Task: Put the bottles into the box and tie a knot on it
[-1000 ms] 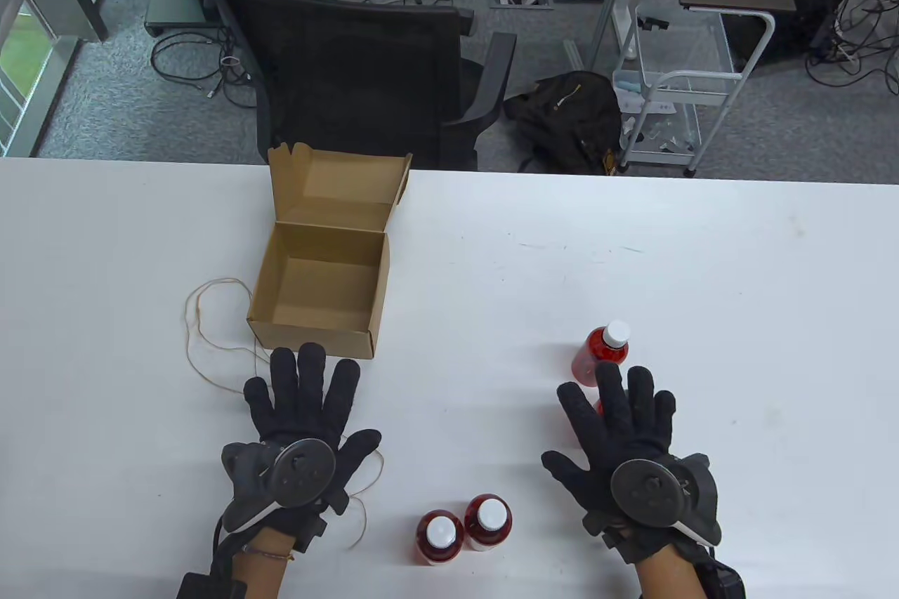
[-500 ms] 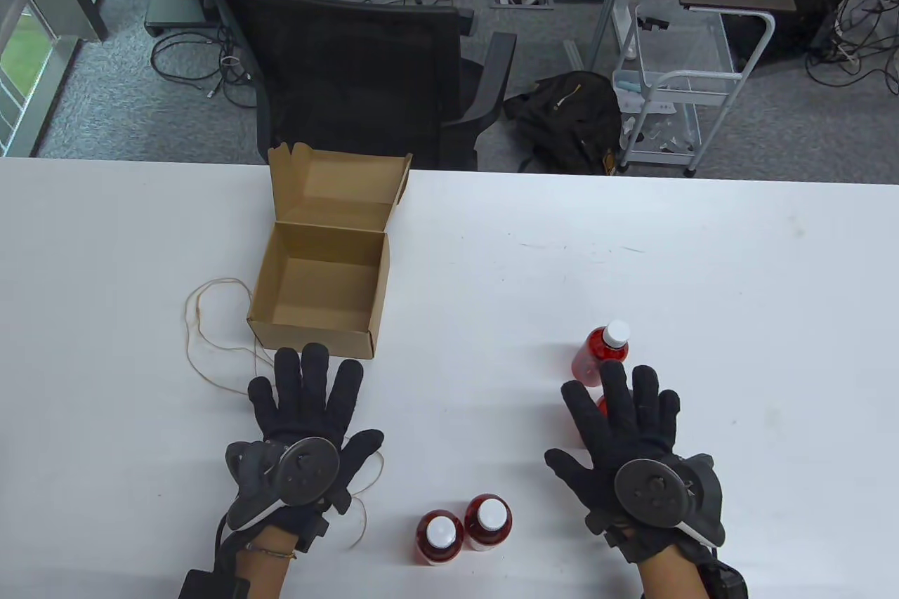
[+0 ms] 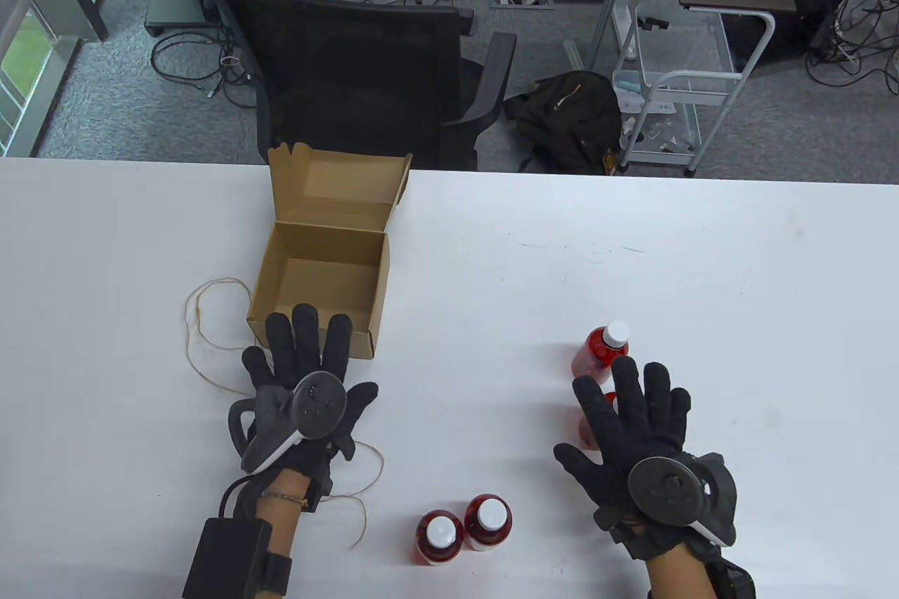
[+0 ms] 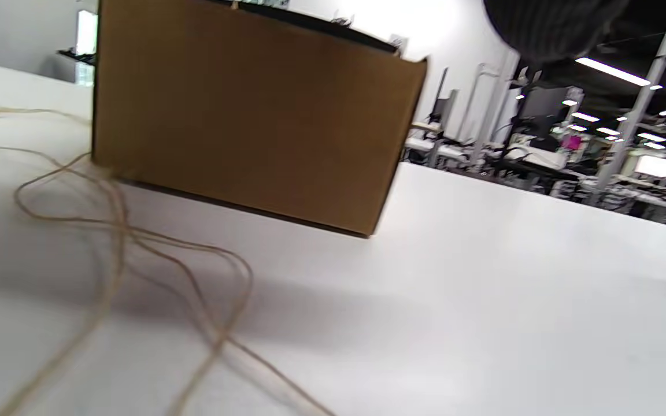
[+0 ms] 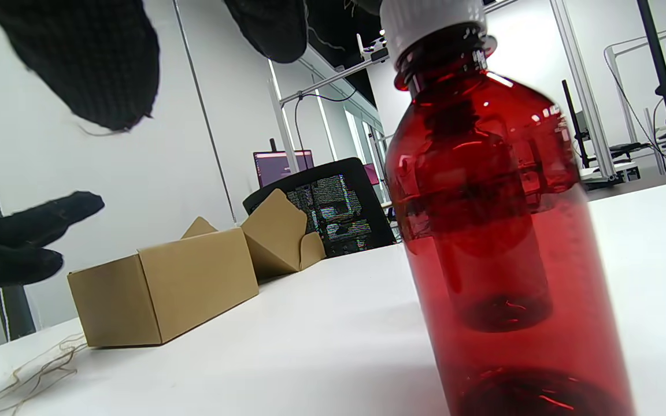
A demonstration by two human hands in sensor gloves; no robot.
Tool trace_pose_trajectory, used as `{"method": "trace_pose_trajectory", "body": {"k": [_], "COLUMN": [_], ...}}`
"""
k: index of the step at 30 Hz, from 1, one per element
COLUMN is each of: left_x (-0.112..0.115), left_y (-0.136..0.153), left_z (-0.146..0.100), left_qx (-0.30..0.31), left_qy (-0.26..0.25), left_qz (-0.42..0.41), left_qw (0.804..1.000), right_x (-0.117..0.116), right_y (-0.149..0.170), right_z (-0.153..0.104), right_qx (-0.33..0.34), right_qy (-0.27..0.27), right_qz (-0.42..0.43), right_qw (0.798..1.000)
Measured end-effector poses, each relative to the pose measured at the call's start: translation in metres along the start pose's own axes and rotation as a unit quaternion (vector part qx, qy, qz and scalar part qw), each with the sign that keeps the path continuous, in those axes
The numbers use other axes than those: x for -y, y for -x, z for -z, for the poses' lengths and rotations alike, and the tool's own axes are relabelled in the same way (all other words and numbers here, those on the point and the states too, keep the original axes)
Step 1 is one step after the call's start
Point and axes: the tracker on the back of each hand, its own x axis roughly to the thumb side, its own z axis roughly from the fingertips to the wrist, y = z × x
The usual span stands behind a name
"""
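Table [image 3: 702, 262]: white, everything sits on it. Box [image 3: 319, 283] at left, lid flapped back, interior bare; no bottles loaded yet. String [image 3: 211, 318] lies loose just left of the box and trails under the left hand [image 3: 305, 381]. Four bottles seen in the table view: pair [image 3: 463, 527] at the near edge between the hands, far bottle [image 3: 599, 348] at right, near bottle [image 3: 593, 413] mostly hidden under the right hand [image 3: 632, 423].

Left hand: fingers straight and spread, hovering over the box's near wall, nothing held. Right hand: fingers extended and splayed above the near bottle, nothing gripped; in the right wrist view the fingertips [image 5: 87, 69] hang clear above the cap.

Step judged: first bottle pickup, task at its start. Recommended: right hand lowered further, body wrapped below the neck rather than the cap pinched; smooth plastic may slip. The far bottle stands close behind, so fingers should be kept off it. Box should be steadied by the left hand during drop-in. String to be kept out from under the box.
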Motion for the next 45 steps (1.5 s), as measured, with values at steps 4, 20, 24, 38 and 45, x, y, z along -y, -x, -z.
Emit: {"method": "trace_pose_trajectory", "body": {"k": [4, 20, 24, 38, 45], "left_x": [-0.006, 0.013, 0.013, 0.024, 0.025], "left_y": [0.01, 0.033, 0.023, -0.061, -0.087], "left_z": [0.018, 0.031, 0.027, -0.009, -0.027], "left_qx": [-0.04, -0.067, -0.041, 0.095, 0.168], "left_qy": [0.014, 0.034, 0.038, 0.048, 0.052], "left_qz": [0.024, 0.047, 0.067, 0.132, 0.078], "left_qw": [0.999, 0.996, 0.996, 0.985, 0.981], "right_x": [0.0, -0.001, -0.001, -0.002, -0.002], "right_y": [0.0, 0.003, 0.003, 0.003, 0.003], "right_z": [0.0, 0.001, 0.001, 0.001, 0.001], "right_qx": [-0.003, -0.004, -0.004, -0.003, -0.004], "right_qy": [-0.003, -0.001, -0.003, -0.003, -0.005], "right_qz": [0.001, 0.014, 0.014, 0.025, 0.033], "right_qw": [1.0, 1.0, 1.0, 1.0, 0.999]}}
